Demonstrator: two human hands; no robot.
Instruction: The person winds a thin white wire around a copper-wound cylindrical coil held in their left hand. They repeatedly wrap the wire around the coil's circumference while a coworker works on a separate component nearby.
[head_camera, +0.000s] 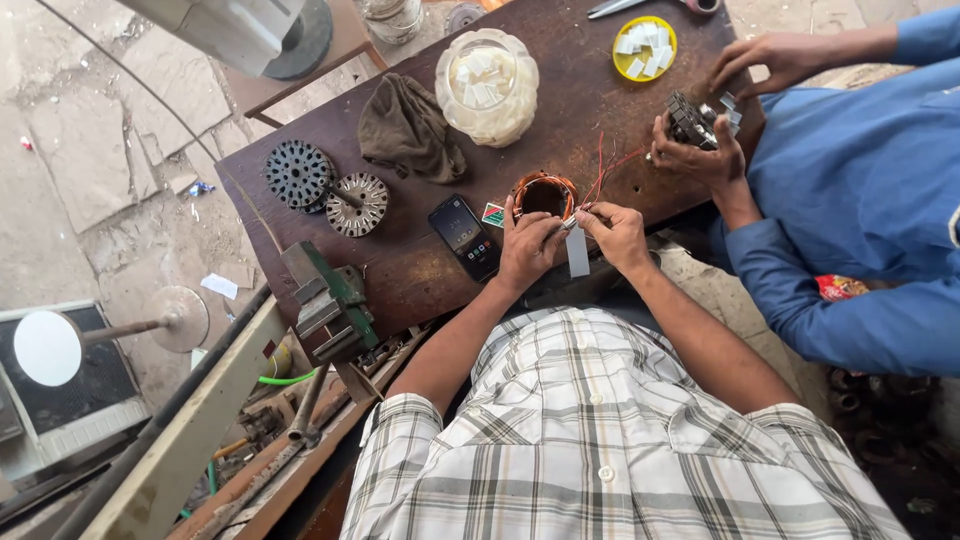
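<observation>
Head view looks down at a dark wood table (420, 270); the person's left hand (527, 245) & right hand (617, 235) meet near the table's front edge; both sit just beside a round copper wire coil (545, 192). Left hand's fingers are curled in narrow, w/ the fingertips touching the coil's near side; right hand's fingers are pinched narrow on thin wires (598, 185) that come off the coil, red ones going up & away; a small white paper strip (578, 252) hangs down between the 2 hands, can't tell which hand grips it.

Just left of the left hand lies a black phone (465, 237), screen lit; a small coloured card (493, 214) sits between phone & coil. Farther left are 2 round metal discs (327, 185) w/ teeth, touching each other; a brown rag (408, 128) is behind them; a glass bowl (487, 85) of white bits is next to the rag; a yellow dish (644, 47) of white bits is at the far side. A green vise (330, 305) sits at the table's left front edge.

On the right, another person in a blue sleeve (860, 180) holds a dark metal part (692, 120) w/ both hands.
</observation>
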